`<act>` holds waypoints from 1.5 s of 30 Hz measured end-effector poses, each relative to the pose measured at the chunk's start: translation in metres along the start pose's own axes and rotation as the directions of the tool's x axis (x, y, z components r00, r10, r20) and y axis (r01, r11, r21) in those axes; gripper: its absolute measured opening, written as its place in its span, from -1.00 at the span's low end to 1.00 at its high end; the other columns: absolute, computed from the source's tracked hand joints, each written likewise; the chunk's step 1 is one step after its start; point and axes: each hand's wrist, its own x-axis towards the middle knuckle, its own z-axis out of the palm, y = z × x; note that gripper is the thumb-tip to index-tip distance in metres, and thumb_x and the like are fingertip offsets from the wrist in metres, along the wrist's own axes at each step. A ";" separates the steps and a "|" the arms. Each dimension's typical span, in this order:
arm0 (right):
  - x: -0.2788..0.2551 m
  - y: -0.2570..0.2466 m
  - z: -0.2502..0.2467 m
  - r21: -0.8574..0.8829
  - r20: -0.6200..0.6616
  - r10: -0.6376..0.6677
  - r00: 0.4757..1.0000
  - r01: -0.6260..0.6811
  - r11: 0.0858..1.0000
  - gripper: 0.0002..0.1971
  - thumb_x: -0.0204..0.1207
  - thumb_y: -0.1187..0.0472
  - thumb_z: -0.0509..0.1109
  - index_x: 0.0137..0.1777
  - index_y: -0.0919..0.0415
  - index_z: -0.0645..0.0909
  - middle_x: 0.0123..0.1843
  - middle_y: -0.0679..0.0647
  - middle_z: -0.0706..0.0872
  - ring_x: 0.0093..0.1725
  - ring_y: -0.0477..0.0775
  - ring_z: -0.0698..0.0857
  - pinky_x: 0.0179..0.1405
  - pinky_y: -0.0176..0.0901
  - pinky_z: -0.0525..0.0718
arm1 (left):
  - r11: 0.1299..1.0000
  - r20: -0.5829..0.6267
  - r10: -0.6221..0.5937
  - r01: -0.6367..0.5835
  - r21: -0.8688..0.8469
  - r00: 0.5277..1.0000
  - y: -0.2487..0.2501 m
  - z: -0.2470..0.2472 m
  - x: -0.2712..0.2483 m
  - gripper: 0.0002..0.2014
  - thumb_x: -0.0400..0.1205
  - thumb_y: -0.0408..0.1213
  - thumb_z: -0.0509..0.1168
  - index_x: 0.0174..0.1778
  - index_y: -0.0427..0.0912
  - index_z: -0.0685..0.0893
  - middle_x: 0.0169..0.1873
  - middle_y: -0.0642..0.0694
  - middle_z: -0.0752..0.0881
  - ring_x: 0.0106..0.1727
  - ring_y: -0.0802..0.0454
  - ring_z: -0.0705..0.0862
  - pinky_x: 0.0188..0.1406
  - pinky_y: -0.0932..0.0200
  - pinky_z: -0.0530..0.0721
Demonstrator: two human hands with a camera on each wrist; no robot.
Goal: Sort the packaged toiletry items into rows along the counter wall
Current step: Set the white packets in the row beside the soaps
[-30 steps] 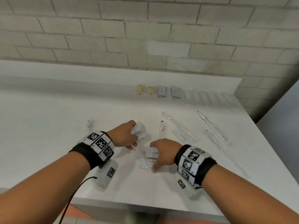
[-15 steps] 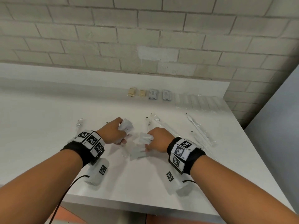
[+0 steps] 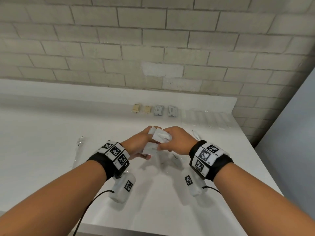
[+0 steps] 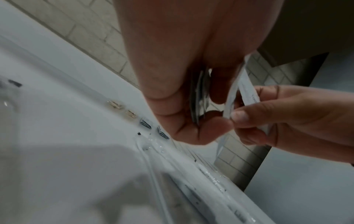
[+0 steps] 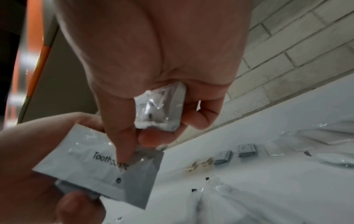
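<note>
I am working above the white counter (image 3: 51, 133), near its middle, well short of the sorted row (image 3: 154, 109) along the far wall. My left hand (image 3: 136, 145) is gripping a stack of toothpaste sachets (image 5: 99, 163); my right hand (image 3: 175, 140) is curling around another clear-wrapped sachet (image 5: 159, 112) and pinching the stack's corner. I am judging it best to square the edges before carrying them far.

You've got white toothpaste sachets (image 3: 161, 137) bunched above the counter, one printed "Toothpaste". Against the wall sit two tan packets (image 3: 141, 108) and two grey folded packets (image 3: 165, 110) in a row, clear wrapped packets (image 3: 206, 117) beside them, a clear-wrapped item (image 3: 78, 143) lying apart at left
</note>
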 end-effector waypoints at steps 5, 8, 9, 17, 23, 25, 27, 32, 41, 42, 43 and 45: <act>-0.001 0.012 -0.016 0.013 -0.044 0.014 0.999 -0.014 1.000 -0.77 0.29 0.23 0.64 -0.25 0.06 0.60 -0.33 -0.01 0.69 -0.41 -0.01 0.64 -0.39 -0.21 0.61 | 0.991 0.046 -0.085 0.089 -0.102 0.995 0.005 0.012 0.009 -0.72 0.71 -0.13 0.07 0.14 -0.10 0.65 -0.12 -0.14 0.69 -0.25 -0.07 0.65 -0.45 0.20 0.54; -0.002 0.019 -0.018 -0.015 -0.117 0.015 0.993 -0.017 1.000 -0.71 0.24 0.21 0.67 -0.32 0.02 0.55 -0.35 -0.06 0.66 -0.40 -0.04 0.62 -0.38 -0.19 0.59 | 0.983 0.153 -0.122 0.141 -0.119 0.981 0.005 0.020 0.013 -0.68 0.72 -0.13 0.05 0.11 -0.12 0.70 0.00 -0.21 0.74 -0.05 -0.24 0.74 -0.43 0.18 0.67; -0.003 0.022 -0.017 -0.029 -0.140 0.016 0.990 -0.021 0.999 -0.71 0.22 0.20 0.67 -0.31 0.03 0.55 -0.35 -0.07 0.66 -0.40 -0.06 0.61 -0.38 -0.23 0.56 | 0.979 0.187 -0.126 0.153 -0.136 0.974 0.005 0.022 0.015 -0.68 0.72 -0.16 0.04 0.06 -0.12 0.71 0.00 -0.23 0.74 -0.06 -0.26 0.75 -0.47 0.20 0.65; -0.011 0.051 -0.008 -0.028 -0.171 0.202 0.964 -0.209 0.977 -0.66 0.21 0.07 0.67 -0.24 0.12 0.53 -0.28 -0.02 0.58 -0.29 0.04 0.57 -0.35 -0.19 0.48 | 0.932 0.135 -0.116 0.155 -0.329 0.984 -0.007 0.019 0.029 -0.75 0.63 -0.47 0.00 0.17 -0.17 0.41 -0.09 -0.31 0.61 -0.36 -0.12 0.68 -0.58 0.26 0.52; -0.016 0.064 0.015 -0.426 0.013 0.409 0.913 -0.365 0.828 -0.70 0.32 0.10 0.53 0.03 0.17 0.70 -0.08 0.05 0.76 -0.08 0.10 0.75 -0.08 -0.12 0.73 | 0.964 -0.047 -0.103 0.088 -0.251 0.994 -0.013 0.000 0.028 -0.59 0.60 -0.61 0.02 0.32 -0.20 0.43 0.15 -0.36 0.55 -0.03 -0.22 0.76 -0.31 0.16 0.78; -0.015 0.060 0.022 -0.498 -0.024 0.391 0.920 -0.350 0.794 -0.81 0.37 0.15 0.46 -0.04 0.17 0.67 -0.15 0.03 0.69 -0.17 0.09 0.68 -0.17 -0.17 0.66 | 0.961 -0.067 -0.098 0.077 -0.267 0.993 -0.015 -0.001 0.026 -0.56 0.60 -0.61 0.01 0.38 -0.22 0.41 0.16 -0.38 0.56 0.00 -0.25 0.76 -0.22 0.09 0.81; -0.013 0.056 0.026 -0.537 -0.025 0.374 0.927 -0.328 0.777 -0.87 0.41 0.15 0.41 -0.09 0.17 0.66 -0.19 0.03 0.66 -0.21 0.11 0.65 -0.22 -0.18 0.59 | 0.957 -0.076 -0.098 0.073 -0.282 0.992 -0.017 -0.002 0.024 -0.54 0.62 -0.59 0.00 0.43 -0.21 0.39 0.16 -0.39 0.58 0.00 -0.28 0.77 -0.14 0.00 0.80; -0.014 0.055 0.028 -0.385 0.016 0.389 0.921 -0.354 0.852 -0.76 0.29 0.10 0.51 -0.08 0.19 0.70 -0.16 0.05 0.74 -0.10 0.12 0.77 -0.29 -0.22 0.60 | 0.965 -0.076 -0.093 0.070 -0.254 0.993 -0.022 0.003 0.017 -0.48 0.63 -0.54 0.01 0.48 -0.01 0.33 0.14 -0.33 0.60 -0.06 -0.29 0.77 -0.07 -0.11 0.77; -0.017 0.054 0.043 -0.408 -0.039 0.470 0.882 -0.443 0.798 -0.62 0.29 0.03 0.61 -0.05 0.21 0.58 -0.17 0.06 0.69 -0.14 0.11 0.70 -0.28 -0.19 0.64 | 0.962 -0.088 -0.033 0.008 -0.274 0.996 -0.028 0.009 0.007 -0.42 0.64 -0.53 0.03 0.50 0.13 0.32 0.18 -0.30 0.56 -0.03 -0.32 0.78 0.02 -0.18 0.75; -0.017 0.056 0.041 -0.393 -0.029 0.490 0.871 -0.461 0.795 -0.59 0.30 0.04 0.62 0.03 0.23 0.61 -0.06 0.10 0.72 -0.06 0.12 0.72 -0.14 -0.15 0.69 | 0.959 -0.090 -0.030 0.003 -0.282 0.996 -0.029 0.009 0.005 -0.45 0.64 -0.53 0.03 0.48 0.10 0.34 0.19 -0.30 0.57 -0.03 -0.32 0.79 0.01 -0.18 0.77; -0.018 0.059 0.038 -0.379 -0.016 0.510 0.860 -0.477 0.793 -0.52 0.30 0.03 0.63 0.12 0.25 0.61 0.04 0.13 0.74 0.05 0.14 0.74 0.00 -0.12 0.71 | 0.957 -0.094 -0.027 -0.002 -0.290 0.995 -0.030 0.009 0.004 -0.48 0.64 -0.52 0.04 0.46 0.06 0.37 0.20 -0.31 0.57 -0.04 -0.32 0.79 -0.02 -0.16 0.79; -0.020 0.065 0.032 -0.345 -0.002 0.527 0.850 -0.495 0.797 -0.43 0.27 0.03 0.65 0.23 0.26 0.60 0.17 0.13 0.72 0.18 0.15 0.72 0.16 -0.10 0.69 | 0.953 -0.110 -0.027 -0.008 -0.304 0.994 -0.032 0.008 0.003 -0.54 0.65 -0.51 0.04 0.43 -0.02 0.41 0.22 -0.34 0.58 -0.08 -0.31 0.80 -0.08 -0.14 0.81</act>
